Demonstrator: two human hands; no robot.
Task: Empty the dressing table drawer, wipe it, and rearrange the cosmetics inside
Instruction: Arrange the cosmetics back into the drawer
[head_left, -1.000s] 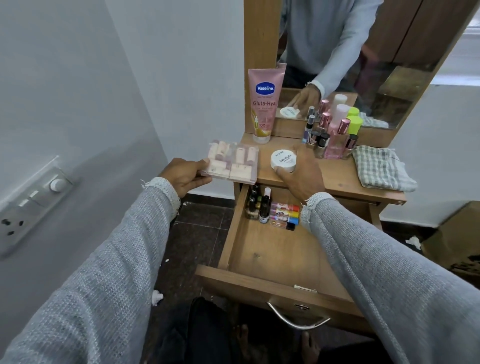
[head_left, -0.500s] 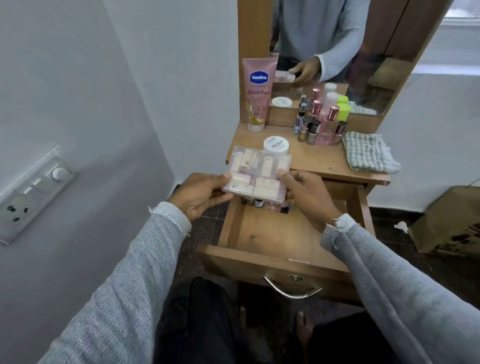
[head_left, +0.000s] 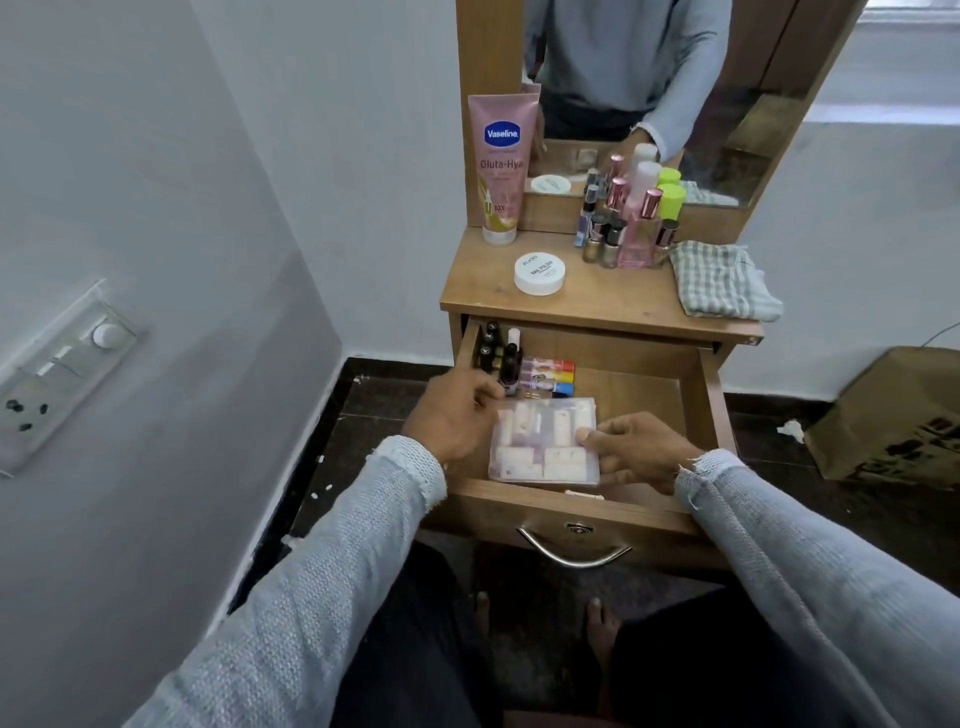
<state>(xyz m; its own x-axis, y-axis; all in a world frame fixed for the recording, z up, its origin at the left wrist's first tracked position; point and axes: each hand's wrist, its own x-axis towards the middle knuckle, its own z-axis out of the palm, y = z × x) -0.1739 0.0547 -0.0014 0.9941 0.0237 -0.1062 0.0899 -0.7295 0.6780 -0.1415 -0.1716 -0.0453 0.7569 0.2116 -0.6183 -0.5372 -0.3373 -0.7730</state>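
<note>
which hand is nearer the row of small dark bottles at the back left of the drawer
Left. The left hand sits just in front of the small dark bottles; the right hand is farther off, on the clear plastic case's right side.

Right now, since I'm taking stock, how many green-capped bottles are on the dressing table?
1: the green-capped bottle stands at the back of the tabletop, before the mirror; the green cap above it is only its reflection.
</note>
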